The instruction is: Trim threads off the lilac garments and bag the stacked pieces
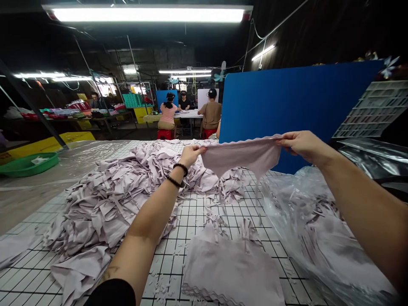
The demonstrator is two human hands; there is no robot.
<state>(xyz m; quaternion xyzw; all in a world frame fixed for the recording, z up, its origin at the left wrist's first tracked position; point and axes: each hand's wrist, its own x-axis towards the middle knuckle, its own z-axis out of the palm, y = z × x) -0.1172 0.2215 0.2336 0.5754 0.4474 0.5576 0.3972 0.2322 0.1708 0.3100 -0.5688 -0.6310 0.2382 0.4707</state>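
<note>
A pale mauve camisole top (240, 156) is stretched in the air between my hands, its scalloped hem up and its thin straps hanging down. My left hand (192, 155) pinches one end of the hem, and my right hand (301, 145) pinches the other. Below it, another camisole of the same cloth (232, 265) lies flat on the grid-patterned table (170, 259), straps pointing away from me. To the left rises a large heap of the same mauve garments (114, 195). At the right, a clear plastic bag (283, 208) holds more mauve pieces stacked inside.
A tall blue panel (287, 102) stands along the table's right side, with white slotted crates (376, 106) behind it. Small cloth scraps (164, 287) litter the tabletop. A green basin (30, 165) sits at far left. Several people work at tables in the background.
</note>
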